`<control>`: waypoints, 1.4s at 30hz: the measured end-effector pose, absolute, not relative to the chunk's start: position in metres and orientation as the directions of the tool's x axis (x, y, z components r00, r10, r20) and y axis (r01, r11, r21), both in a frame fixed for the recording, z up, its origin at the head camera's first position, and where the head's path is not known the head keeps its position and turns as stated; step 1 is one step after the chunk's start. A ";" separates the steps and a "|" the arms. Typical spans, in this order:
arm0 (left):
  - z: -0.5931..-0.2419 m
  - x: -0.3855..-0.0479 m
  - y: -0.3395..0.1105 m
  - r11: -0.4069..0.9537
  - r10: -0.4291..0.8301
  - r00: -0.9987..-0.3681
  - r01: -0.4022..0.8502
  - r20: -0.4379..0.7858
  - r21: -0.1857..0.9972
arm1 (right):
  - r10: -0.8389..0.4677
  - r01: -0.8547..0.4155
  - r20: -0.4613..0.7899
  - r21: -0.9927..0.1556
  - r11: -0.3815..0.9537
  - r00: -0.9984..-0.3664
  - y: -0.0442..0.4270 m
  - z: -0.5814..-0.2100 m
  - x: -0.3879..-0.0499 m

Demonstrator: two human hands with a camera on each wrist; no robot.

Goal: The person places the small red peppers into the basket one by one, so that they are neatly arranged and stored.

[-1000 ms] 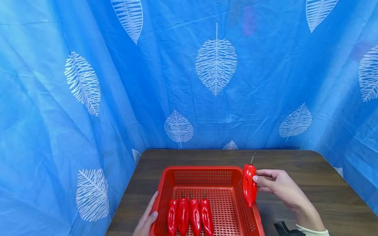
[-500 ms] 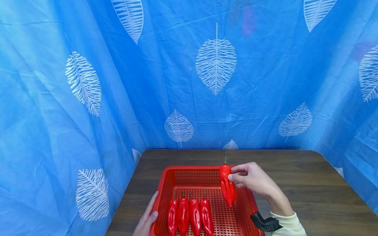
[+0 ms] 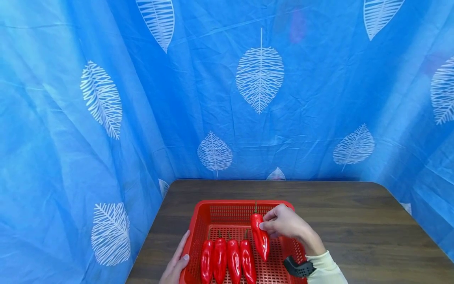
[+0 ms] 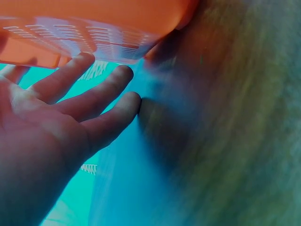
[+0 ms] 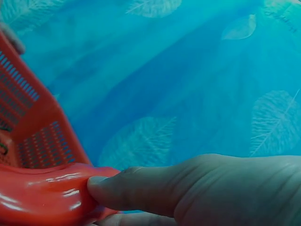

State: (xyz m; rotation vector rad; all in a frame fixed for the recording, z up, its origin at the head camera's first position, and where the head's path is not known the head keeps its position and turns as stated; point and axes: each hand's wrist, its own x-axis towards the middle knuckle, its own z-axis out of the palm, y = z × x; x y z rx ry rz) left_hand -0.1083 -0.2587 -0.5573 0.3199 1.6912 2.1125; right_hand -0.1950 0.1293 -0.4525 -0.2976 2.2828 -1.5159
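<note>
A red pepper [image 3: 260, 236] with a green stem is pinched between the thumb and fingers of my right hand [image 3: 287, 225]. It hangs tilted inside the red plastic basket [image 3: 244, 203], stem end toward the back. In the right wrist view the thumb presses on the glossy pepper [image 5: 47, 195]. Several similar red peppers [image 3: 233, 260] lie side by side at the basket's left, stems pointing back. My left hand [image 3: 175, 262] rests against the basket's left side. The left wrist view shows its fingers [image 4: 101, 96] extended beside the slotted basket wall [image 4: 94, 37].
The basket stands on a dark wooden table [image 3: 354, 221]. A blue curtain [image 3: 301, 98] with white leaf prints hangs behind the table and at both sides. A black wrist strap piece [image 3: 298, 268] sits on the right forearm, over the basket's right wall.
My right hand has carried the pepper leftward from above the basket's right rim, then lower into the basket beside the row of peppers. The left hand and basket have stayed put.
</note>
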 end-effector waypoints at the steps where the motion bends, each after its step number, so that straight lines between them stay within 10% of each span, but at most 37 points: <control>1: -0.557 -0.108 -0.259 -0.171 0.452 -0.889 -0.167 -0.073 0.971 | -0.381 0.038 -0.204 -0.915 0.401 -0.902 0.129 -0.456 -0.195; 42: -0.561 -0.109 -0.260 -0.123 0.434 -0.899 -0.131 -0.065 0.984 | -0.293 0.105 -0.428 -0.696 0.710 -0.855 0.115 -0.490 -0.193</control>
